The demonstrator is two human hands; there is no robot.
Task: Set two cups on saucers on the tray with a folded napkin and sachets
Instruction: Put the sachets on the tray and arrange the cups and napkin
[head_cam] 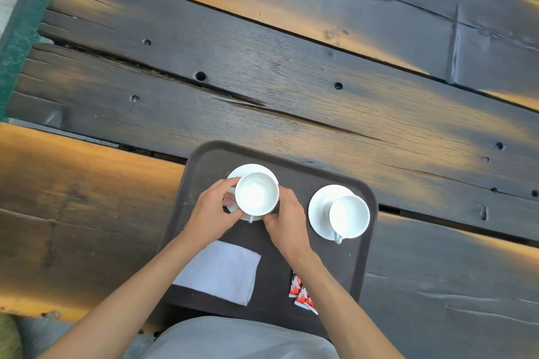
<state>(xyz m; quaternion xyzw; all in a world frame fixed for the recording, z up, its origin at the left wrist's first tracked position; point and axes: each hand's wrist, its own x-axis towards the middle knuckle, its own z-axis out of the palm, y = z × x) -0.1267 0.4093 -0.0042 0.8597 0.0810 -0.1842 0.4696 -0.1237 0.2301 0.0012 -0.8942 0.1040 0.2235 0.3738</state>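
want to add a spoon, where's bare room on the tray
Bare tray lies in the strip between the napkin and the sachets, and along the far rim beyond both saucers. It is crowded around the left cup, where both hands hold it.

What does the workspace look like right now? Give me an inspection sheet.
Surface: dark, worn wooden plank table, cracked, with holes.
Job's things: brown tray holds left cup over left saucer, right cup on right saucer, folded white napkin, red sachets.
Clutter: nothing seen.
Grippers: left hand and right hand both grip the left cup.
Cables: nothing seen.
Surroundings: green edge at far left.
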